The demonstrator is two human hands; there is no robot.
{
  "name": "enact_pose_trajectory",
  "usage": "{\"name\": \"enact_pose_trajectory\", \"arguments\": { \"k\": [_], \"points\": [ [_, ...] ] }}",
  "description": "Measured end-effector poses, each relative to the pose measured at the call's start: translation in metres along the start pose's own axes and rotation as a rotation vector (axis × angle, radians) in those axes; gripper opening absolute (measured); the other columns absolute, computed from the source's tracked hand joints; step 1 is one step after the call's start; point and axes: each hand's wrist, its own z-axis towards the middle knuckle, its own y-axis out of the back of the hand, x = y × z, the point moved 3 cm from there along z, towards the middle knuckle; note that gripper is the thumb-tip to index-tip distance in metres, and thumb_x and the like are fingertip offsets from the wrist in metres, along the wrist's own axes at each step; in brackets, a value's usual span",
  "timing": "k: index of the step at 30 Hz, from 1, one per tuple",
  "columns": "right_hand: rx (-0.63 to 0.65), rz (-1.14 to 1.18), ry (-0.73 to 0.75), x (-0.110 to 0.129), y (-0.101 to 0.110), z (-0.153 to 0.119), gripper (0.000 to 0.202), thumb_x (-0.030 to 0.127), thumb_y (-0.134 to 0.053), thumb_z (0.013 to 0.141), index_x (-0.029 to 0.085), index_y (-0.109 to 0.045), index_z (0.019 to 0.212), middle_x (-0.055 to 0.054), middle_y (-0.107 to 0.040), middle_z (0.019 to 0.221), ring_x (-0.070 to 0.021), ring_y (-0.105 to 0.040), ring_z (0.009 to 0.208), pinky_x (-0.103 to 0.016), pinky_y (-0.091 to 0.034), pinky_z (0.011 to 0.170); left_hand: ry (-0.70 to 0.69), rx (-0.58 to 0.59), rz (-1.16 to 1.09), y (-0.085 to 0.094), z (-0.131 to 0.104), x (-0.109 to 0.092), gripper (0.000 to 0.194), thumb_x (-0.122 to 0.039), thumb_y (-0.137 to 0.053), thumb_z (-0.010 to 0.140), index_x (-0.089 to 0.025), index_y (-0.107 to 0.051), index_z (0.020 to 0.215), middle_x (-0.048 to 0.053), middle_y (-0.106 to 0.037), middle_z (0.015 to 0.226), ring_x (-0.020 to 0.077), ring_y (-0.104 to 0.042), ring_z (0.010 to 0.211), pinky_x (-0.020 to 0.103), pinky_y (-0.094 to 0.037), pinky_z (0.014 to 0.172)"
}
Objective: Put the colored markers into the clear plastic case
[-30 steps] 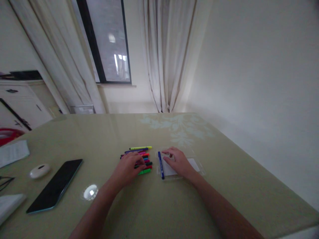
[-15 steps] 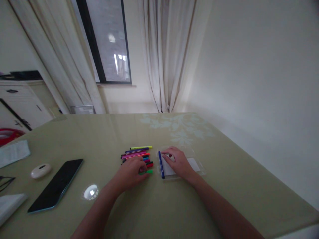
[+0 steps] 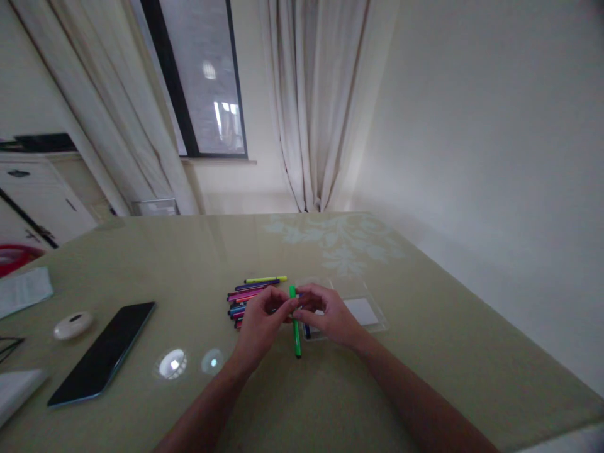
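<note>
A green marker pen (image 3: 297, 336) stands lengthwise between my two hands, above the table. My left hand (image 3: 265, 314) pinches it from the left, while the fingers of my right hand (image 3: 325, 309) close on it from the right. Behind my left hand lie several coloured marker pens (image 3: 250, 293) in a loose stack, a yellow one (image 3: 265, 279) farthest back. A clear plastic case (image 3: 377, 324) with a white card (image 3: 361, 311) lies under my right hand. In its left side, a dark blue marker pen (image 3: 307, 330) is mostly hidden by my fingers.
On the left lie a black phone (image 3: 104, 353), a white rounded gadget (image 3: 73, 325), a pale packet (image 3: 24, 292) and a white box (image 3: 19, 391). A wall (image 3: 495, 189) runs along the right of the table (image 3: 198, 258).
My left hand has lifted the green marker from the pile and brought it right, turned upright in view. My right hand has moved left from the case to grip it too.
</note>
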Motion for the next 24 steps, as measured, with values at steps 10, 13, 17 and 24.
{"name": "enact_pose_trajectory", "arguments": {
  "k": [10,13,17,24],
  "points": [
    [-0.189,0.011,-0.091,-0.009,0.041,0.010,0.067,0.034,-0.079,0.079,0.024,-0.052,0.140,-0.003,-0.073,0.090,-0.0182,-0.072,0.077,-0.030,-0.059,0.067,-0.234,0.139,0.470,0.001,-0.004,0.001,0.015,-0.035,-0.066,0.094,-0.022,-0.071,0.096,0.004,-0.071,0.092,0.0188,-0.068,0.083,0.032,-0.056,0.078],
    [-0.171,-0.055,-0.167,-0.016,0.053,0.011,0.062,0.031,-0.079,0.076,0.022,-0.058,0.134,-0.002,-0.071,0.090,-0.0180,-0.072,0.077,-0.031,-0.060,0.067,-0.324,0.275,0.660,-0.006,-0.011,0.001,0.021,-0.035,-0.073,0.090,-0.025,-0.070,0.108,0.006,-0.069,0.109,0.0233,-0.065,0.102,0.037,-0.053,0.091],
    [-0.100,-0.097,-0.190,-0.024,0.052,0.011,0.059,0.031,-0.079,0.077,0.020,-0.061,0.131,-0.003,-0.071,0.092,-0.0177,-0.072,0.077,-0.032,-0.060,0.068,-0.378,0.372,0.801,-0.014,-0.018,0.004,0.050,-0.036,-0.082,0.080,-0.028,-0.064,0.126,0.008,-0.064,0.127,0.0283,-0.059,0.118,0.043,-0.049,0.102],
    [-0.104,-0.388,-0.065,-0.024,0.050,0.009,0.048,0.029,-0.079,0.080,0.018,-0.069,0.126,-0.009,-0.073,0.103,-0.0200,-0.069,0.088,-0.034,-0.058,0.079,-0.418,0.449,0.963,-0.017,-0.022,0.007,0.045,-0.029,-0.076,0.085,-0.029,-0.064,0.128,0.008,-0.062,0.131,0.0291,-0.059,0.117,0.044,-0.050,0.101]
  ]
}}
